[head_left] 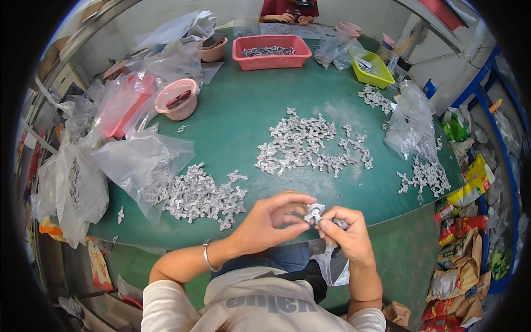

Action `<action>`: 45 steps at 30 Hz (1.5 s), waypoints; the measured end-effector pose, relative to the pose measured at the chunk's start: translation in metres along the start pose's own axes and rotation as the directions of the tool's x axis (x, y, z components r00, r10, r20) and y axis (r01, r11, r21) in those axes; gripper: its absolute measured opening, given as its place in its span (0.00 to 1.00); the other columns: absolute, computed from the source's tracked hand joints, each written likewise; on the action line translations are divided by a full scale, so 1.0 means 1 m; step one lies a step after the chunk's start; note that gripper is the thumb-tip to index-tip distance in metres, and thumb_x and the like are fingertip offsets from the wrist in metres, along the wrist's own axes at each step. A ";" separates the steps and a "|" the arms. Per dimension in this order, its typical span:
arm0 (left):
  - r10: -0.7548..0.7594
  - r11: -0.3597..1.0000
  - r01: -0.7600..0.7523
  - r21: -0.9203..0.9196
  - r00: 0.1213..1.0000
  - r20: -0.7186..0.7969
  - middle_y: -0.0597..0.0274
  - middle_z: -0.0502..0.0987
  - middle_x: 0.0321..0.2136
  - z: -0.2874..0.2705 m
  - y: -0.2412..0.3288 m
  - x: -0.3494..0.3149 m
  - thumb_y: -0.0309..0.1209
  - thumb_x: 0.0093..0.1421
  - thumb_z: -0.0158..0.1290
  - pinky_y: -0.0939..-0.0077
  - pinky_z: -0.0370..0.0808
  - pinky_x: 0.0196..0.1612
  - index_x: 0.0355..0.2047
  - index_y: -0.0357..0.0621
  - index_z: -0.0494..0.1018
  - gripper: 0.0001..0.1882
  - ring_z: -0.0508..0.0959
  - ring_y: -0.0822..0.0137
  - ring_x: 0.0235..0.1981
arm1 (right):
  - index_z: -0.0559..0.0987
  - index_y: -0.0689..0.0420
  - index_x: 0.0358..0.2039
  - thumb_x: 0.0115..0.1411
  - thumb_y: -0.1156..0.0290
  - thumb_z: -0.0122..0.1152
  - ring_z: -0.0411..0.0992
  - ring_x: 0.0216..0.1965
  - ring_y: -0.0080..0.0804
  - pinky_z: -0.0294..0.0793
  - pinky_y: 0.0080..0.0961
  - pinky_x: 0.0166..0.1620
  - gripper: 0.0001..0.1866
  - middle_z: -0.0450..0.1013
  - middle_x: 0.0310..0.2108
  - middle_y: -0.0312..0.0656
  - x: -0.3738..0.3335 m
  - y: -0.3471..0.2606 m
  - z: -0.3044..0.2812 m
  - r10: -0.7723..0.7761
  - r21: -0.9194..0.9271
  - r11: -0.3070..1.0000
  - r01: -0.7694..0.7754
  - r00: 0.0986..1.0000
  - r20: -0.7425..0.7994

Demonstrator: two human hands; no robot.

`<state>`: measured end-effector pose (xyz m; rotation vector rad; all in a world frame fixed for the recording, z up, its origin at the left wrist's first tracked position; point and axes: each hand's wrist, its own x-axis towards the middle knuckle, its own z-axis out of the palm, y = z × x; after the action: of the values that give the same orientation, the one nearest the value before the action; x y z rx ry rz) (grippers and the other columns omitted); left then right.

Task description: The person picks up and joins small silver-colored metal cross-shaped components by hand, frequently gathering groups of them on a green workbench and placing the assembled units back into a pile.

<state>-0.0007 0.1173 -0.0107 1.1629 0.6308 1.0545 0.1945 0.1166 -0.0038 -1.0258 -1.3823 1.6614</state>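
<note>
At the near edge of a green table (232, 122), a person handles one silvery metal piece (315, 213), its left side gripped by the thumb and forefinger tips of the loosely curled left hand (269, 218), while the right hand (348, 231) pinches its other side and appears to hold more grey metal (340, 223) in bent fingers. Beyond lie a left heap (202, 193), a right heap (427, 178) and a middle heap (298, 143) of similar pieces, so much seems left, though which are finished cannot be told. Farther off stands a red tray (274, 63) of grey pieces.
</note>
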 end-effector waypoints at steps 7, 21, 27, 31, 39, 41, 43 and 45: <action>0.019 0.725 0.041 0.687 0.997 -0.080 0.56 0.68 0.36 -0.032 -0.001 -0.002 0.17 0.49 0.50 0.73 0.71 0.41 0.41 0.37 0.69 0.16 0.71 0.64 0.36 | 0.76 0.59 0.33 0.49 0.71 0.62 0.62 0.26 0.14 0.63 0.14 0.31 0.11 0.68 0.21 0.28 0.021 0.024 -0.018 -0.076 -0.317 0.948 0.028 0.987 -0.142; 0.214 -0.026 0.106 0.994 0.972 -0.099 0.49 0.63 0.45 -0.055 -0.020 -0.016 0.19 0.43 0.50 0.58 0.58 0.48 0.37 0.38 0.70 0.17 0.62 0.51 0.48 | 0.73 0.63 0.35 0.51 0.66 0.58 0.71 0.23 0.42 0.68 0.35 0.26 0.14 0.72 0.31 0.47 0.086 0.066 -0.162 -0.586 -0.931 0.170 -0.324 0.726 -0.359; 0.174 0.426 -0.063 0.903 0.985 -0.014 0.51 0.65 0.45 -0.018 -0.018 -0.001 0.21 0.49 0.52 0.67 0.64 0.48 0.42 0.40 0.68 0.17 0.67 0.54 0.44 | 0.72 0.65 0.32 0.57 0.70 0.51 0.61 0.14 0.18 0.58 0.13 0.16 0.10 0.68 0.22 0.36 0.045 0.039 -0.106 0.074 0.285 0.958 0.016 0.950 -0.304; 0.235 0.721 -0.137 0.679 0.970 -0.055 0.54 0.67 0.43 0.005 -0.014 0.016 0.18 0.48 0.53 0.74 0.69 0.40 0.45 0.40 0.67 0.22 0.72 0.63 0.38 | 0.68 0.71 0.43 0.60 0.69 0.45 0.59 0.13 0.19 0.55 0.14 0.15 0.17 0.66 0.24 0.39 0.025 0.030 -0.056 0.158 0.532 0.832 -0.155 0.987 0.040; 0.360 0.744 -0.275 0.608 0.933 -0.018 0.57 0.73 0.32 0.009 -0.007 0.016 0.16 0.48 0.53 0.77 0.71 0.34 0.37 0.39 0.73 0.14 0.74 0.66 0.31 | 0.71 0.67 0.32 0.60 0.69 0.46 0.60 0.15 0.18 0.58 0.12 0.18 0.12 0.67 0.22 0.40 0.009 0.011 -0.022 0.114 0.495 0.850 -0.181 0.980 0.161; 0.362 0.771 -0.261 0.581 0.930 -0.062 0.58 0.74 0.29 0.011 -0.006 0.013 0.17 0.47 0.54 0.77 0.71 0.34 0.35 0.39 0.74 0.13 0.75 0.66 0.30 | 0.71 0.66 0.30 0.61 0.69 0.45 0.61 0.16 0.17 0.58 0.12 0.19 0.12 0.67 0.21 0.39 0.006 0.010 -0.019 0.088 0.428 0.895 -0.123 0.991 0.100; 0.372 0.761 -0.269 0.590 0.927 -0.057 0.58 0.74 0.30 0.011 -0.005 0.010 0.17 0.47 0.55 0.77 0.72 0.34 0.36 0.39 0.74 0.13 0.75 0.66 0.30 | 0.72 0.65 0.28 0.61 0.69 0.46 0.61 0.16 0.17 0.59 0.13 0.20 0.12 0.67 0.20 0.38 0.004 0.008 -0.017 0.054 0.360 0.931 -0.067 0.998 0.045; 0.338 0.805 -0.237 0.545 0.936 -0.093 0.57 0.74 0.31 0.014 -0.003 0.008 0.16 0.46 0.56 0.77 0.72 0.35 0.35 0.37 0.74 0.14 0.75 0.66 0.31 | 0.72 0.64 0.26 0.61 0.69 0.46 0.61 0.17 0.17 0.59 0.13 0.21 0.12 0.67 0.20 0.37 0.000 0.007 -0.014 0.017 0.294 0.956 -0.014 1.000 -0.005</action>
<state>0.0153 0.1183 -0.0086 1.6946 0.9526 1.3057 0.2069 0.1216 -0.0123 -0.8701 -1.0812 1.8070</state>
